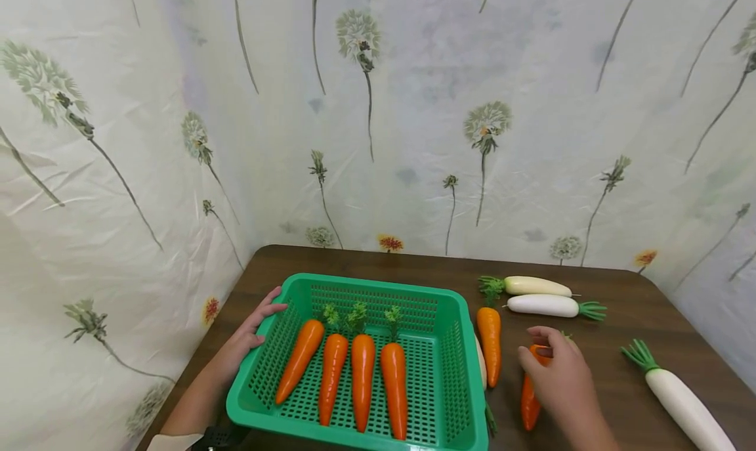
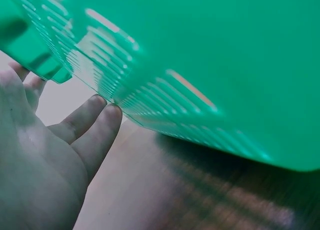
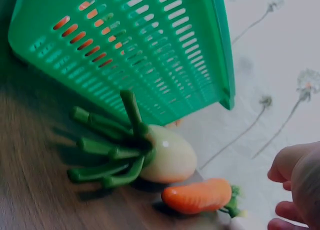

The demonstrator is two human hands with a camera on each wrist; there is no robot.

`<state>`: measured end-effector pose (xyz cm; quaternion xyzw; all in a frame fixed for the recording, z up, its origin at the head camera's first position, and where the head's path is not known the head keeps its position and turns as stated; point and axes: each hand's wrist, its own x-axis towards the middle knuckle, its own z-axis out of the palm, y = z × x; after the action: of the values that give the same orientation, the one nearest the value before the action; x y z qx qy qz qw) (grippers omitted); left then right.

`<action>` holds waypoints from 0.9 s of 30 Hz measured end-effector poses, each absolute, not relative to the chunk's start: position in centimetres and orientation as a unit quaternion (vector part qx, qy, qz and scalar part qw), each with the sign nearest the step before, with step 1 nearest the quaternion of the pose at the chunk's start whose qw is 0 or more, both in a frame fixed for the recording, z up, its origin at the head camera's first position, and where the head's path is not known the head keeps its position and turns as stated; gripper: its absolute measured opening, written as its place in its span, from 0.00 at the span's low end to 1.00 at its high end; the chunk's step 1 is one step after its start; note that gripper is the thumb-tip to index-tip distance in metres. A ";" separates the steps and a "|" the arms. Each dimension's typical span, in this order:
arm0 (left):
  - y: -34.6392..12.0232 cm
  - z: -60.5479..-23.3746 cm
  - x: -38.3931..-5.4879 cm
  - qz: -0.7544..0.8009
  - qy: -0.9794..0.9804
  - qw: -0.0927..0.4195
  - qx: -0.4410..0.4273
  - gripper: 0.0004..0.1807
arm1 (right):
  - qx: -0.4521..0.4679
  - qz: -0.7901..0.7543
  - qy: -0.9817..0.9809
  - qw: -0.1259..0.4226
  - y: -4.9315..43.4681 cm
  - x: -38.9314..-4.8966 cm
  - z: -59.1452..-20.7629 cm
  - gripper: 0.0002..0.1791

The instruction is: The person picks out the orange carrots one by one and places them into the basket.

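Note:
A green plastic basket (image 1: 461,326) holds several orange carrots (image 1: 363,372) with leafy tops, laid side by side. My left hand (image 1: 251,329) rests against its left side, fingers extended; in the left wrist view fingertips (image 2: 112,112) meet the slotted wall. To the right of the basket, my right hand (image 1: 561,375) is over another carrot (image 1: 530,398), thumb and fingers apart around its upper end. That carrot is partly hidden by the hand. Fingers (image 3: 287,162) are loosely bent in the right wrist view.
Beside the basket lie a carrot (image 1: 489,346) and a pale radish (image 3: 170,155) with green stalks, mostly hidden from the head view. Two white radishes (image 1: 540,305) lie at the back, another radish (image 1: 688,405) at right. Flowered cloth (image 1: 413,142) hangs behind the brown table (image 1: 626,306).

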<state>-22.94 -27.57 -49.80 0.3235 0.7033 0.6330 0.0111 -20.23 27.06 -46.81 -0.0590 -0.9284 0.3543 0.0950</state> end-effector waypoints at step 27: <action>-27.4 -50.0 -23.1 0.631 0.709 0.005 0.315 0.30 | -0.105 0.363 -0.926 -0.004 31.7 -20.8 -49.1 0.48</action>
<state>-23.11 -27.41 -49.96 0.3150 0.7087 0.6313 0.0045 -20.84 31.70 -49.14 -0.1049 -0.9258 0.3632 -0.0041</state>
